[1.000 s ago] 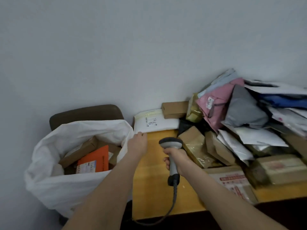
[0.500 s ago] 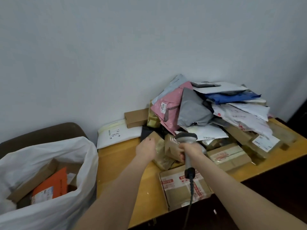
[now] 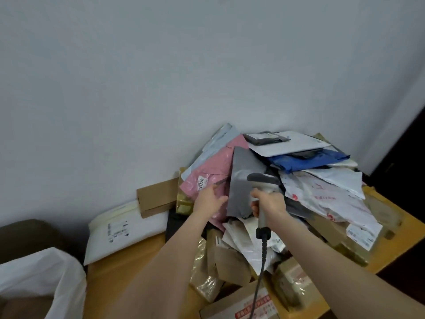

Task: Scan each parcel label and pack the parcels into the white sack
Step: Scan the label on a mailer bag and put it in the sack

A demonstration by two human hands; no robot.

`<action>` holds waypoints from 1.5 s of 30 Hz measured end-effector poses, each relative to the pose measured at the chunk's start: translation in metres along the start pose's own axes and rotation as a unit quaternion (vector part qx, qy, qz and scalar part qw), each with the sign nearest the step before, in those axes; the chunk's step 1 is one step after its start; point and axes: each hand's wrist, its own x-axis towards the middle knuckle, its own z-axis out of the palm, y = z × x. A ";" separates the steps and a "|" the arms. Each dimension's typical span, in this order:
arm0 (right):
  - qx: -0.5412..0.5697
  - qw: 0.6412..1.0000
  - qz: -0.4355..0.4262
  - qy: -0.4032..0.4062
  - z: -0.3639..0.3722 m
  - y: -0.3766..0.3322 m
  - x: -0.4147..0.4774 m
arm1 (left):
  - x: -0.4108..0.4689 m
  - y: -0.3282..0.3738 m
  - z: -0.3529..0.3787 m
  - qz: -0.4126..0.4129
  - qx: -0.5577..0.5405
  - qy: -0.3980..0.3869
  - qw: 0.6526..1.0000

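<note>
parcel heap (image 3: 322, 199) noted on far r. part of desk (image 3: 128, 284), stacked against wall: soft mailers on top, taped cartons below. l. hand (image 3: 208, 200) was laid on pink mailer (image 3: 216, 164), just below its white sticker (image 3: 201, 183) marked 2026, w/ thumb spread toward grey mailer (image 3: 241, 187) alongside. l. fingers were seen from behind only; whether straight or hooked into the plastic could not be told. r. hand (image 3: 269, 203) was wrapped round handle of grey scanner (image 3: 262, 180), fingers closed tight on it. scanner head was held in front of grey mailer, pointed away into heap. cable (image 3: 262, 272) was seen running from handle down toward near desk edge. blue mailer (image 3: 305, 161) was recorded near top of heap. white padded envelope (image 3: 119, 231) and brown box (image 3: 156, 196) lay l. of heap, by wall. white sack (image 3: 46, 279) stood at lower l., beside desk end, well apart from both hands. brown chair back (image 3: 23, 233) was seen behind it.
</note>
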 end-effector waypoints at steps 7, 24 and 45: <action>0.046 0.998 0.018 0.036 -0.036 -0.016 0.042 | 0.052 0.041 0.044 -0.091 -0.173 -0.043 0.980; 0.118 0.990 -0.068 -0.044 -0.075 -0.062 0.039 | -0.025 0.146 0.011 0.136 -0.106 -0.194 0.966; 0.122 0.975 -0.029 -0.183 -0.093 -0.081 0.013 | -0.059 0.069 -0.016 -0.182 -0.508 0.067 0.839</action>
